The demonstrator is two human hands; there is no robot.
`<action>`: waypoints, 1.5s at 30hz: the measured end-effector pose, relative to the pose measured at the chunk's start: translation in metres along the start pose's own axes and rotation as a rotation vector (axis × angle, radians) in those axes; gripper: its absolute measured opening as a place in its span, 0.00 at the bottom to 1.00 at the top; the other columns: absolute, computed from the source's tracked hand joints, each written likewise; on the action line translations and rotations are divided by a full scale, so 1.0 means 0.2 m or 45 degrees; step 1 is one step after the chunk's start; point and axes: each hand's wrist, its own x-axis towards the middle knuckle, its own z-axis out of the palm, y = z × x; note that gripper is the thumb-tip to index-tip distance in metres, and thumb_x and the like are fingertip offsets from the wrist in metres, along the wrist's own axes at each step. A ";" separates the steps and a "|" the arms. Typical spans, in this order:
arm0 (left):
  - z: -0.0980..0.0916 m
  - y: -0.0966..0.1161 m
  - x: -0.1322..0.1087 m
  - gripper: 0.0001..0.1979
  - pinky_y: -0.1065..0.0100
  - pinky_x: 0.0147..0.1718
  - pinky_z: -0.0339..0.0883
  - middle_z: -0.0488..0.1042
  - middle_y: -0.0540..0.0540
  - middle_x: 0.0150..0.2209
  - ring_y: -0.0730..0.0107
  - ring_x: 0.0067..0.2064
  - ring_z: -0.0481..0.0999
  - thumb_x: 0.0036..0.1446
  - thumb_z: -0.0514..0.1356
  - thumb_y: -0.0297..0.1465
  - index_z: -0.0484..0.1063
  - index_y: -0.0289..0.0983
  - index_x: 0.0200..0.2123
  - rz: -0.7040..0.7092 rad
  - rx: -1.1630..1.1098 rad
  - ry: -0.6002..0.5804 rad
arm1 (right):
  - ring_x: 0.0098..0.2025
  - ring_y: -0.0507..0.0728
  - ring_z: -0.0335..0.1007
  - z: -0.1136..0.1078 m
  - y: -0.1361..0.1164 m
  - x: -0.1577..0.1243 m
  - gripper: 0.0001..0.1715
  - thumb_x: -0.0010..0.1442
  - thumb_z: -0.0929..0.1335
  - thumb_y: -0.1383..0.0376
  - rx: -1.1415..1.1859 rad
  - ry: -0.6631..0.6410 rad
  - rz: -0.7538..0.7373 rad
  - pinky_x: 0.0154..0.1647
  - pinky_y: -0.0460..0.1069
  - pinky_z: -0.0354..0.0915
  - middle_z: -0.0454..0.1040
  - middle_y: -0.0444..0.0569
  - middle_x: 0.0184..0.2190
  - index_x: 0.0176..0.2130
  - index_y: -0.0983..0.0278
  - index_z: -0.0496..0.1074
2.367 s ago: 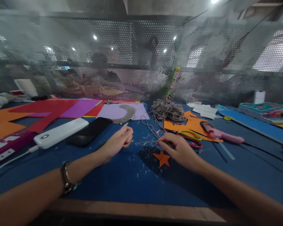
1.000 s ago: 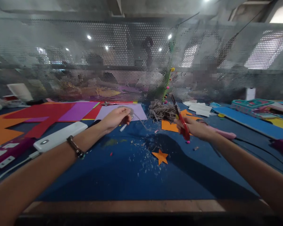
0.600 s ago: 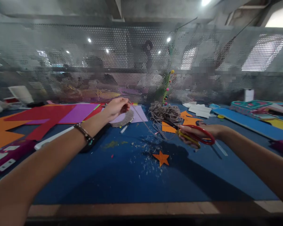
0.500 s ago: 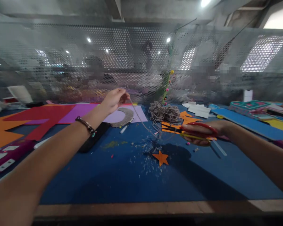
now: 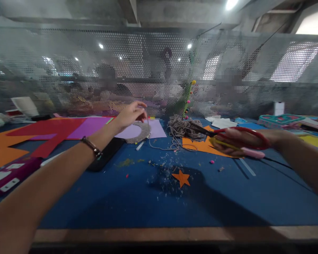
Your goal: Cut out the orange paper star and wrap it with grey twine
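Starting at the orange star (image 5: 182, 178), flat on the blue mat (image 5: 122, 204) among pale scraps. Beyond the star and to its right, grips the red scissors (image 5: 245, 135) in the right hand (image 5: 234, 139), fingers curled through the loops, blades pointing left at the twine heap (image 5: 181, 127); cannot tell whether the blades are parted. Below that hand, an orange sheet (image 5: 201, 145) and a pink glue gun (image 5: 251, 153). Beyond the star and to its left, lifts the left hand (image 5: 129, 114) above a grey crescent (image 5: 141, 133), thumb and forefinger pinching a twine strand (image 5: 161, 149), remaining fingers loosely spread. Hangs slack from the pinch to the mat, then curls toward the heap, straight beyond the star. Left of the star, a black phone (image 5: 107, 158). Farthest beyond the star, a perforated screen (image 5: 69, 70).
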 end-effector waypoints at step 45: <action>0.21 -0.23 -0.32 0.05 0.75 0.23 0.51 0.60 0.55 0.17 0.79 0.21 0.56 0.43 0.51 0.27 0.63 0.34 0.19 0.167 0.538 -0.434 | 0.11 0.43 0.45 0.63 0.14 0.18 0.37 0.52 0.48 0.37 0.879 -0.734 -0.205 0.09 0.41 0.47 0.54 0.37 0.14 0.24 0.65 0.57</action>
